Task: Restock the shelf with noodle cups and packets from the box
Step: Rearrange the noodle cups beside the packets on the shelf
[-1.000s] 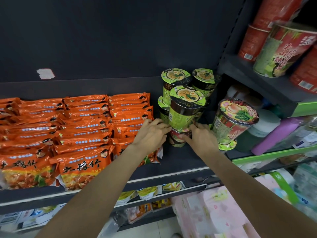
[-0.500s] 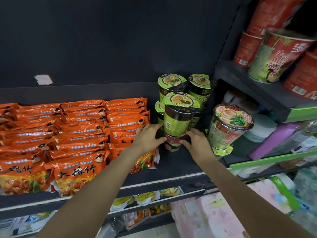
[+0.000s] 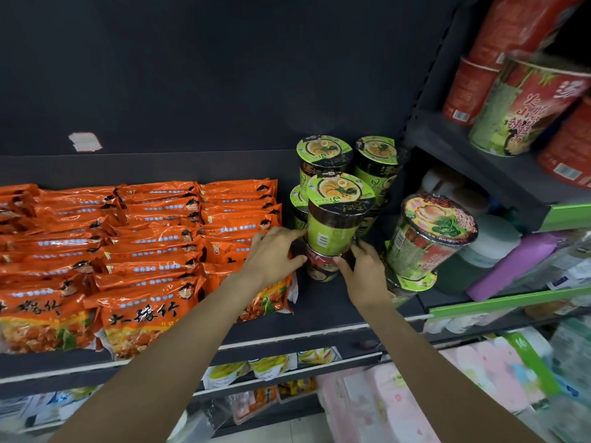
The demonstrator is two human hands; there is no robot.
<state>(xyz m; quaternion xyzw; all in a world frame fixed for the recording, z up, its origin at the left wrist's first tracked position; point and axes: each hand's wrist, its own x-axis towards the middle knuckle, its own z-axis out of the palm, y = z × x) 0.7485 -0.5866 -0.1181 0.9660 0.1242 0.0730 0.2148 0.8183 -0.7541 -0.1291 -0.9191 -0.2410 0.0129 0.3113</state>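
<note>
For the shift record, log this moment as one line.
stage: placing cup stack | left hand: grips lower cup | right hand: grips lower cup | green cup: stacked on top | packets: left

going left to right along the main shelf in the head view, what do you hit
orange noodle packets → left hand → green noodle cup on a red cup → right hand → tilted red-lidded cup → purple pack
</note>
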